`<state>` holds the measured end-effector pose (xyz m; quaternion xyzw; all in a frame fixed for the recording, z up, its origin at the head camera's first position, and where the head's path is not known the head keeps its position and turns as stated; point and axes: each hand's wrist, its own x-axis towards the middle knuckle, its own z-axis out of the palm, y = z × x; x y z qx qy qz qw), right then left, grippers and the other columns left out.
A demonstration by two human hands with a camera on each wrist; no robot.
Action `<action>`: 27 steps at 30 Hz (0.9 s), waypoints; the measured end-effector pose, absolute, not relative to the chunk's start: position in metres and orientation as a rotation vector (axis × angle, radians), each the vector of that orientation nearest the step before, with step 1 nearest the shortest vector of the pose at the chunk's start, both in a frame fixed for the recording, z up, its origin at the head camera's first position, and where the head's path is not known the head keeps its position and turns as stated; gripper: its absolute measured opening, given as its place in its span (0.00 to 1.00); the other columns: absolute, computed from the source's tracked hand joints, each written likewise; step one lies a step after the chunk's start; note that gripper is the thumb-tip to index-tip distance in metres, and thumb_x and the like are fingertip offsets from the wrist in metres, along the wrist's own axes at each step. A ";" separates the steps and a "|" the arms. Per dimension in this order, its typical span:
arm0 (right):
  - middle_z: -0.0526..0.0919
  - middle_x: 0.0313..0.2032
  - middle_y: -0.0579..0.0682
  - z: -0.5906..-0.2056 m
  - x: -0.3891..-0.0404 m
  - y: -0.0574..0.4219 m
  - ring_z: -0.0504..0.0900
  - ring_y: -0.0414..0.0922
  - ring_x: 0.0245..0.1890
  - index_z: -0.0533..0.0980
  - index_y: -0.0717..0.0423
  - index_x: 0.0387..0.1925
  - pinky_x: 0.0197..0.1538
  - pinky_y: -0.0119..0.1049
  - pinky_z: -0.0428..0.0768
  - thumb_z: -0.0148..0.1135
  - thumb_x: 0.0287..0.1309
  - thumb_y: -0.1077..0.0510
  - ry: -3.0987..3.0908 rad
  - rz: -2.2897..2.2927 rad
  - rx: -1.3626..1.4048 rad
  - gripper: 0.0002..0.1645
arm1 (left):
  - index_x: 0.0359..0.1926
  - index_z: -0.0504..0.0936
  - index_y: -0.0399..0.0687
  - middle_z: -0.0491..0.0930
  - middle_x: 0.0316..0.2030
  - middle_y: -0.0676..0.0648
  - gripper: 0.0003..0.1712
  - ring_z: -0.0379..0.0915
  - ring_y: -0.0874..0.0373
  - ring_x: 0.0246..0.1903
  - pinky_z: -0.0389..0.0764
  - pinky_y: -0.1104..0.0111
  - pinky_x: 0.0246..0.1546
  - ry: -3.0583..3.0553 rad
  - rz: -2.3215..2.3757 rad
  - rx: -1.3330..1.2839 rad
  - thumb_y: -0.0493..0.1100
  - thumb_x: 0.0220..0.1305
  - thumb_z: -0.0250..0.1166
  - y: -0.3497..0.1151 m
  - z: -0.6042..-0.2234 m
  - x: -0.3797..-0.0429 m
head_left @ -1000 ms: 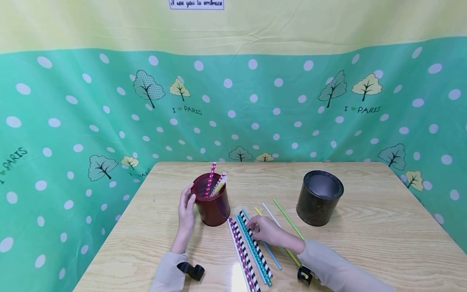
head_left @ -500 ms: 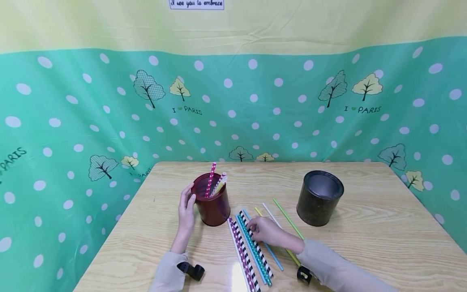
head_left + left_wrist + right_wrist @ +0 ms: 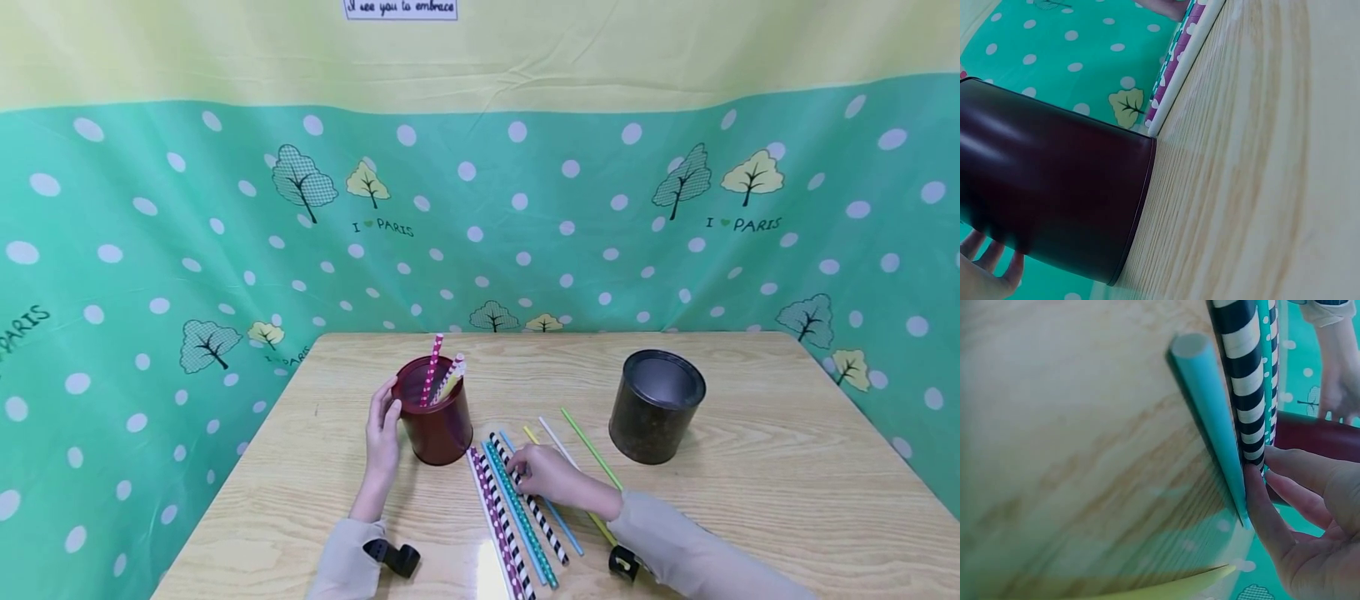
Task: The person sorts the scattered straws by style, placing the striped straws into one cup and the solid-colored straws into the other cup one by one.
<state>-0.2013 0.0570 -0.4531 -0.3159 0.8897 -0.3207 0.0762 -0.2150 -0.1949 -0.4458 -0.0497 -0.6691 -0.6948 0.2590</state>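
Observation:
On the table's left side, a dark red tin (image 3: 441, 435) holds several paper straws (image 3: 432, 371), pink-dotted, striped and yellow. My left hand (image 3: 382, 433) holds the tin's left side, thumb toward the front and fingers near the rim; its fingertips (image 3: 1015, 267) meet the tin wall in the left wrist view. Between thumb and fingers, my right hand (image 3: 550, 477) pinches a black-and-white striped straw (image 3: 1244, 369). That straw lies beside a teal dotted straw (image 3: 537, 543), a blue straw (image 3: 1207, 403) and a purple dotted straw (image 3: 498, 521).
A black tin (image 3: 654, 425) stands at the right. A green straw (image 3: 588, 446), a white straw (image 3: 557, 440) and a yellow straw (image 3: 602, 529) lie around my right hand and wrist. A polka-dot curtain (image 3: 480, 217) hangs behind the table.
The pinched striped straw has shifted slightly, its near end swinging right, away from the teal dotted straw. My left hand and the red tin keep their place.

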 end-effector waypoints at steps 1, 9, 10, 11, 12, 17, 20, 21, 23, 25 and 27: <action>0.74 0.25 0.47 -0.453 -0.201 0.057 0.70 0.38 0.24 0.79 0.62 0.33 0.28 0.27 0.69 0.67 0.37 0.66 2.671 -0.951 -0.942 0.14 | 0.57 0.63 0.32 0.70 0.48 0.46 0.20 0.65 0.64 0.48 0.66 0.78 0.43 -1.812 -1.886 -0.135 0.36 0.65 0.46 -0.195 -0.446 -0.215; 0.73 0.25 0.47 -0.454 -0.201 0.057 0.71 0.38 0.24 0.80 0.61 0.32 0.29 0.28 0.70 0.67 0.37 0.66 2.708 -0.878 -1.012 0.13 | 0.57 0.61 0.30 0.70 0.47 0.50 0.21 0.65 0.66 0.47 0.66 0.78 0.43 -1.799 -1.898 -0.147 0.32 0.64 0.45 -0.195 -0.446 -0.216; 0.73 0.25 0.47 -0.454 -0.201 0.057 0.71 0.38 0.24 0.80 0.61 0.31 0.30 0.28 0.70 0.67 0.36 0.66 2.714 -0.870 -1.028 0.13 | 0.57 0.61 0.30 0.70 0.47 0.50 0.20 0.65 0.66 0.47 0.66 0.78 0.43 -1.800 -1.896 -0.149 0.32 0.64 0.45 -0.195 -0.446 -0.216; 0.73 0.25 0.47 -0.454 -0.201 0.057 0.71 0.38 0.24 0.80 0.61 0.31 0.30 0.28 0.70 0.67 0.37 0.66 2.718 -0.862 -1.039 0.12 | 0.57 0.61 0.30 0.70 0.47 0.50 0.20 0.65 0.66 0.47 0.66 0.79 0.43 -1.801 -1.895 -0.150 0.32 0.64 0.44 -0.195 -0.446 -0.216; 0.73 0.25 0.47 -0.455 -0.201 0.057 0.71 0.38 0.24 0.80 0.61 0.31 0.30 0.28 0.70 0.67 0.37 0.65 2.722 -0.854 -1.049 0.12 | 0.57 0.61 0.30 0.70 0.47 0.50 0.20 0.65 0.66 0.47 0.66 0.79 0.43 -1.802 -1.894 -0.152 0.33 0.65 0.44 -0.195 -0.446 -0.216; 0.74 0.25 0.47 -0.454 -0.200 0.057 0.71 0.38 0.25 0.81 0.60 0.31 0.30 0.27 0.70 0.68 0.37 0.65 2.731 -0.836 -1.064 0.12 | 0.57 0.62 0.32 0.71 0.48 0.49 0.20 0.65 0.63 0.48 0.66 0.78 0.43 -1.798 -1.889 -0.160 0.36 0.65 0.46 -0.195 -0.447 -0.215; 0.74 0.23 0.46 -0.454 -0.200 0.057 0.70 0.36 0.23 0.80 0.60 0.31 0.28 0.27 0.69 0.68 0.37 0.65 2.715 -0.851 -1.050 0.12 | 0.57 0.63 0.33 0.71 0.47 0.50 0.21 0.65 0.63 0.48 0.66 0.77 0.44 -1.797 -1.882 -0.161 0.38 0.65 0.47 -0.195 -0.447 -0.215; 0.74 0.22 0.45 -0.454 -0.201 0.057 0.69 0.36 0.23 0.80 0.60 0.32 0.27 0.27 0.69 0.68 0.37 0.65 2.705 -0.861 -1.039 0.13 | 0.57 0.63 0.34 0.71 0.47 0.50 0.21 0.65 0.64 0.48 0.66 0.77 0.44 -1.796 -1.883 -0.160 0.38 0.65 0.47 -0.195 -0.448 -0.215; 0.73 0.20 0.45 -0.454 -0.201 0.057 0.67 0.34 0.21 0.80 0.61 0.32 0.25 0.26 0.67 0.67 0.38 0.65 2.682 -0.884 -1.016 0.13 | 0.57 0.63 0.34 0.71 0.47 0.48 0.21 0.66 0.63 0.48 0.66 0.77 0.44 -1.801 -1.881 -0.153 0.38 0.65 0.47 -0.195 -0.448 -0.215; 0.72 0.18 0.44 -0.454 -0.201 0.057 0.66 0.33 0.19 0.80 0.61 0.32 0.24 0.26 0.66 0.67 0.38 0.66 2.665 -0.903 -0.993 0.12 | 0.57 0.63 0.33 0.70 0.48 0.45 0.21 0.65 0.62 0.48 0.66 0.77 0.44 -1.803 -1.885 -0.145 0.37 0.65 0.46 -0.195 -0.448 -0.215; 0.72 0.17 0.43 -0.455 -0.201 0.057 0.65 0.32 0.18 0.79 0.60 0.32 0.23 0.26 0.66 0.66 0.39 0.66 2.655 -0.925 -0.977 0.12 | 0.57 0.62 0.33 0.69 0.49 0.40 0.21 0.65 0.62 0.48 0.66 0.78 0.43 -1.805 -1.891 -0.144 0.36 0.65 0.46 -0.195 -0.447 -0.215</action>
